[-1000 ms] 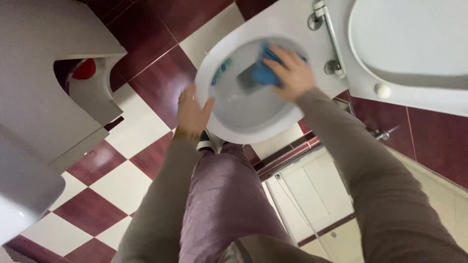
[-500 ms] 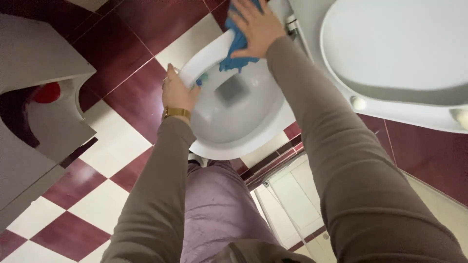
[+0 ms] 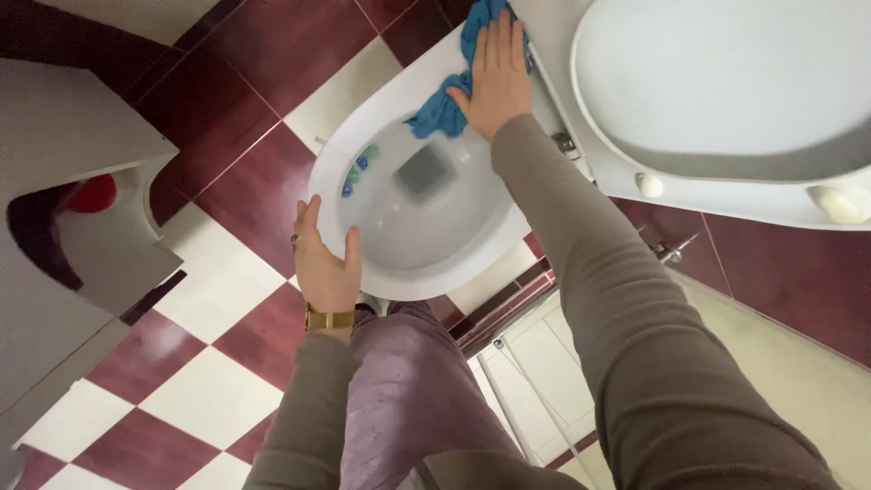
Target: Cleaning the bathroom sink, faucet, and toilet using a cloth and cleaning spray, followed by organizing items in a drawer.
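Observation:
A white toilet bowl (image 3: 472,259) fills the middle of the head view, with its seat and lid (image 3: 726,100) raised at the upper right. My right hand (image 3: 494,77) lies flat on a blue cloth (image 3: 445,107), pressing it onto the bowl's far rim by the hinges. My left hand (image 3: 325,263) grips the bowl's near left rim, thumb over the edge. It wears a gold watch at the wrist. A blue and green freshener block (image 3: 358,168) hangs inside the left rim.
The floor has dark red and white tiles (image 3: 209,299). A grey fixture (image 3: 82,227) with a red object (image 3: 95,192) in its recess stands at the left. A white panel and a pipe fitting (image 3: 671,249) sit at the lower right. My purple-trousered legs are below.
My right hand has slid the blue cloth from inside the bowl up to the far rim near the hinges. My left hand has stayed on the near rim. The view shifted slightly.

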